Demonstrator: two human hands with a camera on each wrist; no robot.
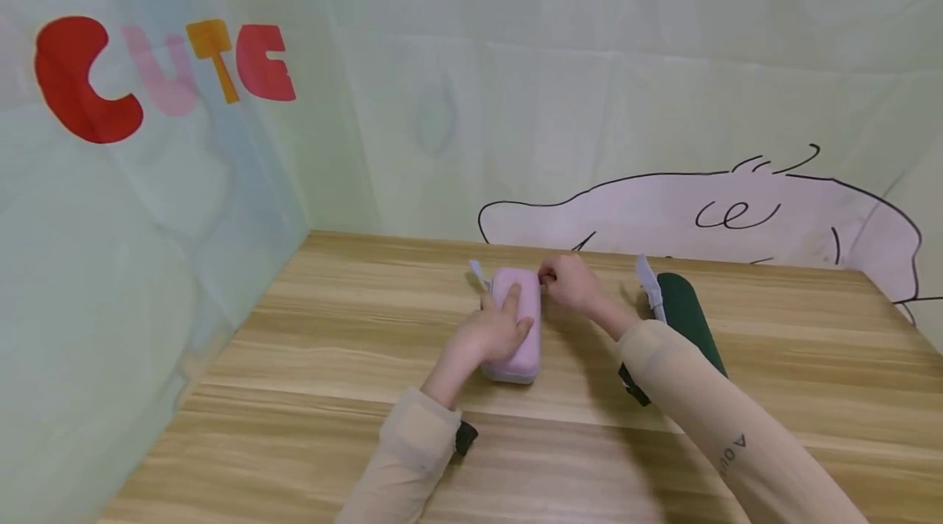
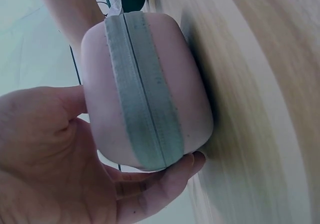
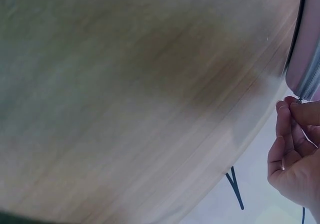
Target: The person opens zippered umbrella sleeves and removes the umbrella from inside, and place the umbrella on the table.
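Observation:
A pink zippered case (image 1: 527, 356) lies lengthwise on the wooden table, with a fabric loop (image 1: 479, 272) sticking out at its far left. My left hand (image 1: 489, 336) grips it from above, fingers and thumb spread across the top and sides. In the left wrist view, a fingertip (image 2: 199, 161) curls under the edge beside the grey-green zipper band (image 2: 145, 92), which runs shut along the near end. At the far right corner, my right hand (image 1: 575, 285) pinches the small zipper pull (image 3: 299, 101) between thumb and forefinger; most of the pull is hidden.
A dark green case (image 1: 688, 315) with a pale loop (image 1: 648, 282) lies to the right, partly behind my right sleeve (image 1: 700, 377). Printed fabric walls (image 1: 442, 98) stand along the table's back and left edges.

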